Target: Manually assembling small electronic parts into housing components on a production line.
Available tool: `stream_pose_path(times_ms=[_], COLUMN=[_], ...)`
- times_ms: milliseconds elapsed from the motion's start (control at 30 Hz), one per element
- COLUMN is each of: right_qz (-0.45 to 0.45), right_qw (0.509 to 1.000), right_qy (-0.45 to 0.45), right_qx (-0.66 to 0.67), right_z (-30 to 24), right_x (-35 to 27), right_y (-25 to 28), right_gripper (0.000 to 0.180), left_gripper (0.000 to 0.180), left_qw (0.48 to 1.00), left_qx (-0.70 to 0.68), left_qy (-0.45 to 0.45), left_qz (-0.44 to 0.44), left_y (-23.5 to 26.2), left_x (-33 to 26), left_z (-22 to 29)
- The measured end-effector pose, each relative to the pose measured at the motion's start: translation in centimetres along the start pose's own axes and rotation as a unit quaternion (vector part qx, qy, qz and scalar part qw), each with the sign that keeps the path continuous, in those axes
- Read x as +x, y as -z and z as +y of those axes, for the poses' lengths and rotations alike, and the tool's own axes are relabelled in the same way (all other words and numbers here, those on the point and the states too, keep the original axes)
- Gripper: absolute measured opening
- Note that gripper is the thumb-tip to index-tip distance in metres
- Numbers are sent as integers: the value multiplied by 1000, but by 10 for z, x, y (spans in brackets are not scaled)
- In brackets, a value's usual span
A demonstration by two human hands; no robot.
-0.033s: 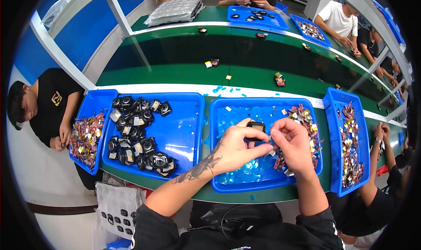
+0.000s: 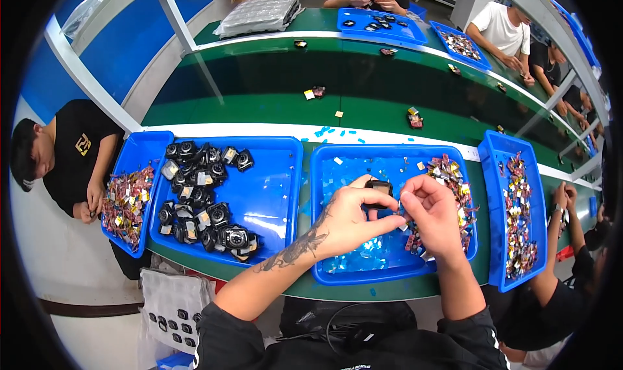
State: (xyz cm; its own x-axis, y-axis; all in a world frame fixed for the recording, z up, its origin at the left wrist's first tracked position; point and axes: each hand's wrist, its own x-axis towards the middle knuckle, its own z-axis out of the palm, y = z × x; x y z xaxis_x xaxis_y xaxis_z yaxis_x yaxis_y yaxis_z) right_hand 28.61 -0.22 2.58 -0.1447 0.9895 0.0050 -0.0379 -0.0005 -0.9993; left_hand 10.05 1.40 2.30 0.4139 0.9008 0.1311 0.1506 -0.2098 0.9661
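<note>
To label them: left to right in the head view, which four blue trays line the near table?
Leftmost tray of small parts, wide tray of black devices, tray below the left hand and right hand, rightmost tray.

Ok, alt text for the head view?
A person's left hand holds a small black device over a blue tray of loose small parts, the right hand close beside it. To the left, a second tray holds black devices.
</note>
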Motion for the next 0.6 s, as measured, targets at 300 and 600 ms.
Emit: stream_pose_path(times_ms=[300, 600], right_qz=[74, 51], right_qw=[888, 828], right_qy=[220, 211], right_qx=[-397, -517], right_z=[-2, -16], right_x=[-5, -5], right_y=[-22, 8], right_gripper=[10, 28], left_gripper=[13, 16], left_qw=[998, 975], left_qx=[5, -190], left_qy=[62, 111], left_qz=[18, 30], left_y=[-1, 6], left_x=[1, 4], left_z=[-12, -12])
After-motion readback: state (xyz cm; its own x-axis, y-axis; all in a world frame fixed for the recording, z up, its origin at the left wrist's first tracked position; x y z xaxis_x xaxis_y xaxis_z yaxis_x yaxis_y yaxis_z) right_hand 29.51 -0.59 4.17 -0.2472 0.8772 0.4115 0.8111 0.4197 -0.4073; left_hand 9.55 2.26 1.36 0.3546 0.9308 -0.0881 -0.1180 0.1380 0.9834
